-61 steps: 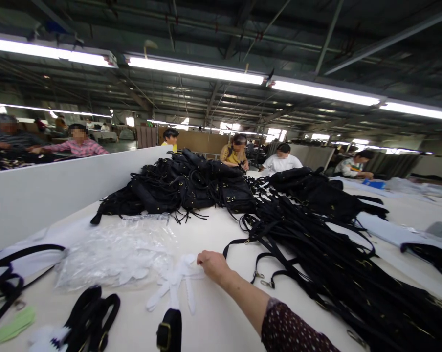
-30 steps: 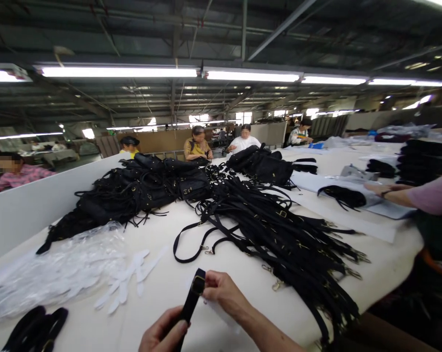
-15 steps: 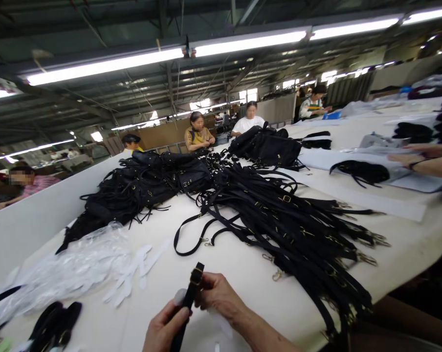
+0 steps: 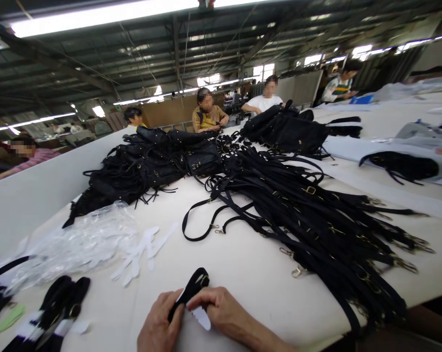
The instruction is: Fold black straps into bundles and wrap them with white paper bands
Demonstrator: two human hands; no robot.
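Observation:
A folded black strap point(image 4: 194, 283) with a brass-coloured buckle near its looped top is gripped in my left hand point(image 4: 160, 320), thumb on top. My right hand point(image 4: 226, 313) is closed against the strap's side, pinching a white strip point(image 4: 201, 318) whose rounded end hangs below the fingers. The strip's other end is hidden between strap and fingers. Left of my hands lie bundled black straps point(image 4: 61, 298) with white bands around them. Further up, loose white strips point(image 4: 143, 252) lie on the pale table point(image 4: 121, 313).
A long heap of black straps with metal clips point(image 4: 309, 220) spreads across the right. Black bags point(image 4: 143, 159) are piled at the back left, beside clear plastic bags point(image 4: 85, 239). Co-workers point(image 4: 208, 112) sit behind the table. A low white partition point(image 4: 41, 190) runs along the left.
The strap now shows a wide loop at its top, and the white strip has come up beside it in my right hand. The view has tilted and shifted, leaving the right-hand co-worker's arms mostly out of frame.

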